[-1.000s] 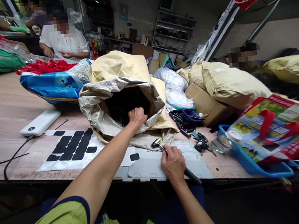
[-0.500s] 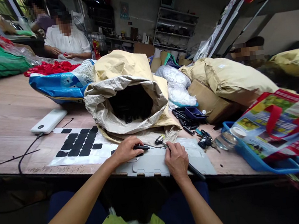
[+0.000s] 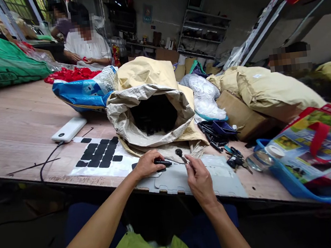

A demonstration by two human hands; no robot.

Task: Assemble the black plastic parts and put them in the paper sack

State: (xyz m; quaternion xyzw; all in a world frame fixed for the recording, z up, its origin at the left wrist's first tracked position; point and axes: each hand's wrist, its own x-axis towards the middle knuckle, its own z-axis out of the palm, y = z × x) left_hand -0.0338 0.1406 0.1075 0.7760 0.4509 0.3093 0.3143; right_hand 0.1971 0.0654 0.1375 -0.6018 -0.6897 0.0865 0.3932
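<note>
My left hand (image 3: 149,164) is closed on a black pen-like piece (image 3: 163,163) above the grey cardboard sheet (image 3: 222,177) at the table's front edge. In my right hand (image 3: 199,176) is a small hammer (image 3: 180,153), held by its handle with the dark head up and pointing away from me. The hammer's head is a little right of the black piece, not touching it. Behind both hands lies an open paper sack (image 3: 117,117) with dark contents. To the left, black rounded pads (image 3: 98,153) lie in rows on a white sheet (image 3: 125,166).
A white power bank (image 3: 69,129) with a cable lies at the left. Black pieces and keys (image 3: 235,159) are right of the sack. Further right stand a clear jar (image 3: 259,161) and a blue basket (image 3: 298,184). A person in white (image 3: 88,47) sits across the table.
The view has turned, so the scene sits further right. The hammer has tipped and its head is turned differently in my right hand. My left hand still holds the black piece.
</note>
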